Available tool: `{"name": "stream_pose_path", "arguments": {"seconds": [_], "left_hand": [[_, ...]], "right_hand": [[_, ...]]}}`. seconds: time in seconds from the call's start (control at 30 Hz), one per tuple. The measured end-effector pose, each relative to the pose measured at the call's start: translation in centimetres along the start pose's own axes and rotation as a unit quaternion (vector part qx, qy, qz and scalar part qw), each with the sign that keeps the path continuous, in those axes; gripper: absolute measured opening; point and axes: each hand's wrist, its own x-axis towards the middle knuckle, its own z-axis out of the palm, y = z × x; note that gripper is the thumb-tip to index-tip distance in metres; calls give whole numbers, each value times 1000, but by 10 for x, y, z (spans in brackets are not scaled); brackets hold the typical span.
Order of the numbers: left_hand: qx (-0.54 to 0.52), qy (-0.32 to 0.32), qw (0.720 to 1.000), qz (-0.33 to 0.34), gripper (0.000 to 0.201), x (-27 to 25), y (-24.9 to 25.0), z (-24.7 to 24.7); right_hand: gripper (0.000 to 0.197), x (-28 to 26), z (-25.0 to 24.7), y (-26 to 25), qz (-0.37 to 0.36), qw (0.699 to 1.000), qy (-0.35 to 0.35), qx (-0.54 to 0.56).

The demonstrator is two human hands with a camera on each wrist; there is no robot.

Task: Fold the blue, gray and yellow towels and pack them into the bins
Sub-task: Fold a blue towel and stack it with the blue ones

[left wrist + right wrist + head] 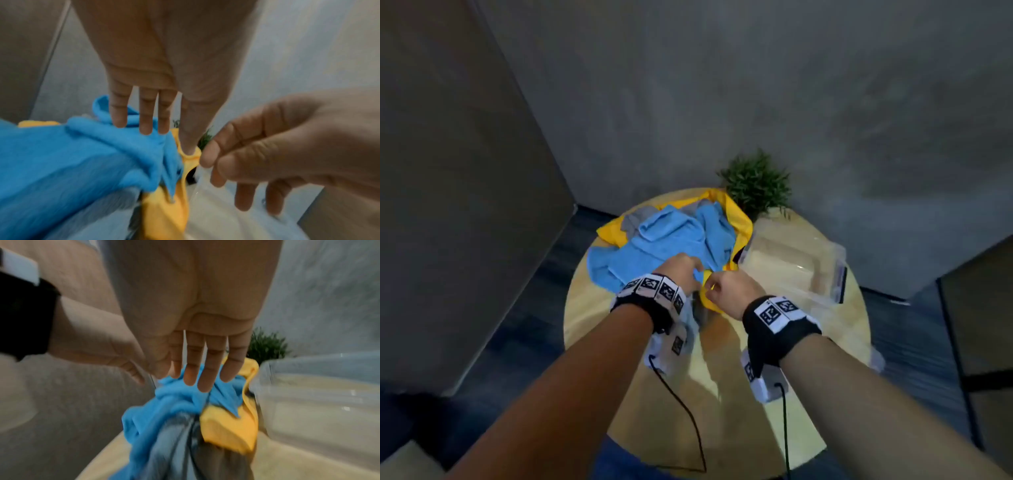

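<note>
I count three towels heaped together on my bench (pixel 722 404): one blue towel (pixel 654 246) on top, one yellow towel (pixel 739 219) under it, one gray towel (pixel 635 217) peeking out at the far side. Beside the heap I see clear plastic bins (pixel 791 263), but they blur into each other, so how many I cannot tell. One potted plant (pixel 756 185) stands at the back. Two hands at work: my left hand (pixel 681 270) and my right hand (pixel 732 287).
</note>
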Motion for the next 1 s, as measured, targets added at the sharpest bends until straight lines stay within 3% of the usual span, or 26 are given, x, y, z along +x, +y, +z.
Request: {"name": "stream_pose_path", "arguments": {"seconds": [0.1, 0.17, 0.3, 0.43, 0.63, 0.83, 1.0], "left_hand": [[16, 34, 999, 7, 69, 25, -17, 40], [65, 75, 995, 15, 80, 43, -29, 61], [143, 145, 979, 24, 76, 74, -42, 92], [211, 160, 964, 21, 68, 104, -49, 120], [260, 155, 953, 20, 63, 121, -47, 155], [164, 110, 980, 38, 51, 115, -46, 132], [159, 186, 965, 96, 45, 117, -63, 117]], "right_hand": [[36, 26, 56, 27, 1, 999, -34, -7], [47, 44, 86, 43, -4, 999, -15, -36], [62, 84, 127, 71, -22, 993, 102, -52], [82, 129, 153, 97, -58, 990, 126, 7], [61, 151, 168, 114, -92, 993, 68, 31], [46, 149, 157, 104, -59, 995, 25, -70], [40, 155, 146, 83, -33, 991, 31, -129]]}}
